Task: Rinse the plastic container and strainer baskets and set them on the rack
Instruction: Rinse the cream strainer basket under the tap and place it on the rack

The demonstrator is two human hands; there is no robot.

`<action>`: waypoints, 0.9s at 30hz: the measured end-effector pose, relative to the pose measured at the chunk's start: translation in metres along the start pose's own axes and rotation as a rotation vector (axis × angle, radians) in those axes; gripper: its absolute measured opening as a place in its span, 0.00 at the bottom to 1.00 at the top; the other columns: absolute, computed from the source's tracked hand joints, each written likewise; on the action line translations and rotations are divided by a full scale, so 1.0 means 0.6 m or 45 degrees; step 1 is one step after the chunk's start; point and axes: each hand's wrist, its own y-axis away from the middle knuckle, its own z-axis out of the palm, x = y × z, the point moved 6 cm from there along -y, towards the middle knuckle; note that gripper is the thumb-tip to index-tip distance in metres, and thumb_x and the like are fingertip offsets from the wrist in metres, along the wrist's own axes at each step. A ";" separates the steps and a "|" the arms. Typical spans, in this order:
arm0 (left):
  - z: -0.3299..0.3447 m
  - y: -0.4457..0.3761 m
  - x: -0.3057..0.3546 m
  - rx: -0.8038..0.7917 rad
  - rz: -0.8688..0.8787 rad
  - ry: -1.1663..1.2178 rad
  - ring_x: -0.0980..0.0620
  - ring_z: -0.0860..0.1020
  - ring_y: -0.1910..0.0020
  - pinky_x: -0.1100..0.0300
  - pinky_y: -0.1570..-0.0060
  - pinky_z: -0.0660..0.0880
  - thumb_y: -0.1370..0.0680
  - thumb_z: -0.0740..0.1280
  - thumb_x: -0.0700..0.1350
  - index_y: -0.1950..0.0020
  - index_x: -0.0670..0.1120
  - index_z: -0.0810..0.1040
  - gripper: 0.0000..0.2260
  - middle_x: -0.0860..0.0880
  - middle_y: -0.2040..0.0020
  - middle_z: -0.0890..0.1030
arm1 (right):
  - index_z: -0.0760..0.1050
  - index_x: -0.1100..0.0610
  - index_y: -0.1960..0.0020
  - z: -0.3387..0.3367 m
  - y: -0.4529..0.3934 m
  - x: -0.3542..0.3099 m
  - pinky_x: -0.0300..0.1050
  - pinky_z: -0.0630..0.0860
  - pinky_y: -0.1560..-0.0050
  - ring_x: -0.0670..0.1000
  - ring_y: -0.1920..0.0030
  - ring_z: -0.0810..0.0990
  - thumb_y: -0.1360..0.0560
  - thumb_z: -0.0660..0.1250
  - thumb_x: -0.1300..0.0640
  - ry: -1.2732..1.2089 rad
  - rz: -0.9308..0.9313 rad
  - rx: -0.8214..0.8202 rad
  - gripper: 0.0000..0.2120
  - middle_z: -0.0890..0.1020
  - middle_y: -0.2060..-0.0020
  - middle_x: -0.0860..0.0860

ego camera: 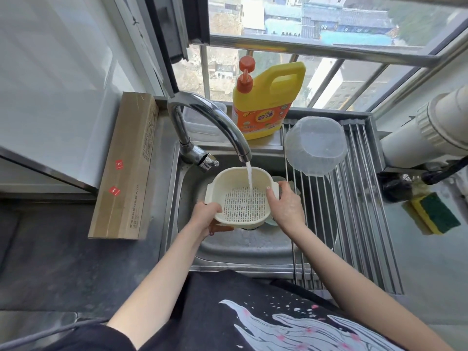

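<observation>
Strainer basket (pixel 243 197) — cream, slotted floor — sits at mid-frame over the sink (pixel 243 249), tilted toward the camera under the stream from the faucet (pixel 202 122). The left hand (pixel 206 215) grips its near-left rim with fingers curled around the edge; the right hand (pixel 286 205) holds the right rim, thumb inside the wall and fingers wrapped behind. The plastic container (pixel 315 145) already rests upside down on the rack (pixel 354 211) at right of centre. Under the held basket, part of another pale piece shows in the sink, likely a second basket, though too hidden to be sure.

Likely risks: wet plastic could slip from either grip, and water hitting the tilted floor may splash onto the desk (pixel 63 249) and the cardboard box (pixel 126 168) at left. Lifting rightward, the basket must clear the rack's left bars and avoid knocking the container; the detergent bottle (pixel 266 105) stands just behind. Open rack space lies lower right, below the container — ample room there.
</observation>
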 end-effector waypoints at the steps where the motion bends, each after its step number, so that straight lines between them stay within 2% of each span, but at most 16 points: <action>1: 0.002 0.003 -0.003 -0.041 -0.043 0.033 0.39 0.83 0.61 0.38 0.54 0.80 0.25 0.58 0.32 0.36 0.36 0.67 0.17 0.39 0.51 0.80 | 0.71 0.56 0.42 -0.001 -0.001 -0.006 0.57 0.78 0.51 0.58 0.51 0.80 0.22 0.57 0.43 0.037 -0.024 0.003 0.18 0.81 0.51 0.56; 3: 0.005 0.008 -0.007 -0.104 -0.098 0.097 0.39 0.81 0.59 0.46 0.67 0.81 0.24 0.56 0.32 0.36 0.37 0.65 0.16 0.38 0.51 0.79 | 0.73 0.56 0.44 -0.002 -0.002 -0.020 0.57 0.79 0.52 0.58 0.52 0.80 0.23 0.57 0.43 0.062 -0.061 0.001 0.18 0.81 0.51 0.56; 4: 0.007 0.009 -0.009 -0.126 -0.125 0.119 0.40 0.81 0.58 0.49 0.71 0.81 0.23 0.56 0.33 0.35 0.37 0.65 0.16 0.38 0.51 0.79 | 0.73 0.57 0.45 -0.004 -0.002 -0.027 0.56 0.79 0.52 0.58 0.53 0.80 0.23 0.57 0.43 0.067 -0.071 -0.004 0.18 0.81 0.52 0.55; 7: 0.012 0.016 -0.005 -0.165 -0.185 0.137 0.43 0.80 0.59 0.56 0.73 0.80 0.22 0.59 0.42 0.39 0.40 0.68 0.13 0.40 0.54 0.79 | 0.75 0.58 0.48 -0.013 -0.014 -0.037 0.56 0.80 0.56 0.58 0.55 0.80 0.24 0.56 0.45 0.027 -0.009 -0.026 0.18 0.80 0.54 0.56; 9: 0.012 0.025 0.006 -0.170 -0.194 0.054 0.45 0.79 0.60 0.60 0.76 0.78 0.22 0.61 0.50 0.43 0.39 0.70 0.15 0.40 0.54 0.78 | 0.76 0.60 0.49 -0.021 -0.026 -0.026 0.47 0.80 0.68 0.57 0.61 0.80 0.24 0.56 0.49 -0.143 0.139 -0.069 0.16 0.79 0.57 0.57; 10: 0.010 0.030 0.015 -0.175 -0.181 -0.016 0.45 0.79 0.61 0.62 0.77 0.77 0.22 0.61 0.53 0.44 0.39 0.71 0.17 0.39 0.52 0.77 | 0.76 0.60 0.48 -0.023 -0.027 -0.017 0.41 0.76 0.75 0.55 0.67 0.78 0.24 0.56 0.52 -0.250 0.227 -0.111 0.15 0.78 0.61 0.57; 12: 0.007 0.039 0.034 -0.159 -0.120 -0.182 0.45 0.81 0.62 0.63 0.76 0.77 0.22 0.60 0.56 0.43 0.38 0.71 0.21 0.37 0.51 0.78 | 0.75 0.62 0.49 -0.023 -0.018 0.000 0.37 0.67 0.79 0.51 0.75 0.74 0.23 0.57 0.54 -0.398 0.375 -0.214 0.13 0.75 0.68 0.56; 14: 0.003 0.047 0.058 -0.080 -0.005 -0.379 0.44 0.83 0.64 0.60 0.72 0.79 0.23 0.61 0.57 0.42 0.38 0.72 0.23 0.37 0.54 0.80 | 0.73 0.62 0.51 -0.009 -0.004 0.026 0.37 0.65 0.77 0.50 0.76 0.72 0.21 0.57 0.54 -0.457 0.475 -0.303 0.12 0.73 0.71 0.55; 17: 0.012 0.062 0.101 0.056 0.287 -0.814 0.47 0.84 0.64 0.57 0.69 0.82 0.24 0.64 0.55 0.45 0.44 0.75 0.16 0.43 0.55 0.81 | 0.74 0.62 0.47 0.022 0.022 0.067 0.35 0.67 0.79 0.49 0.77 0.72 0.20 0.56 0.53 -0.461 0.548 -0.386 0.13 0.75 0.71 0.55; 19: 0.030 0.066 0.117 0.038 0.457 -0.978 0.51 0.82 0.61 0.58 0.66 0.82 0.25 0.64 0.50 0.43 0.47 0.78 0.13 0.47 0.52 0.81 | 0.73 0.61 0.45 0.032 0.037 0.081 0.35 0.69 0.80 0.46 0.79 0.74 0.19 0.56 0.54 -0.521 0.492 -0.356 0.12 0.76 0.72 0.54; 22: 0.038 0.052 0.112 -0.042 0.501 -0.904 0.52 0.79 0.55 0.56 0.60 0.81 0.25 0.62 0.40 0.42 0.49 0.78 0.14 0.48 0.51 0.80 | 0.71 0.60 0.43 0.011 0.048 0.078 0.39 0.73 0.78 0.48 0.76 0.77 0.19 0.57 0.55 -0.621 0.248 -0.109 0.10 0.78 0.68 0.57; 24: 0.034 0.034 0.086 -0.137 0.366 -0.624 0.48 0.79 0.52 0.54 0.57 0.81 0.25 0.59 0.34 0.41 0.46 0.75 0.16 0.46 0.49 0.79 | 0.71 0.56 0.43 -0.029 0.053 0.054 0.48 0.78 0.69 0.53 0.68 0.80 0.20 0.60 0.55 -0.441 -0.027 0.138 0.08 0.81 0.62 0.60; 25: 0.034 0.026 0.070 -0.209 0.269 -0.430 0.48 0.79 0.53 0.53 0.58 0.81 0.24 0.58 0.31 0.39 0.45 0.73 0.16 0.45 0.49 0.79 | 0.72 0.55 0.41 -0.048 0.057 0.032 0.50 0.79 0.65 0.54 0.64 0.81 0.20 0.62 0.54 -0.357 -0.173 0.218 0.09 0.82 0.61 0.58; 27: 0.037 0.009 0.040 -0.283 0.146 -0.180 0.48 0.79 0.56 0.57 0.64 0.82 0.23 0.60 0.30 0.38 0.42 0.71 0.15 0.44 0.50 0.79 | 0.72 0.55 0.35 -0.074 0.065 -0.016 0.44 0.79 0.63 0.49 0.63 0.81 0.21 0.64 0.54 -0.253 -0.441 0.254 0.16 0.82 0.61 0.50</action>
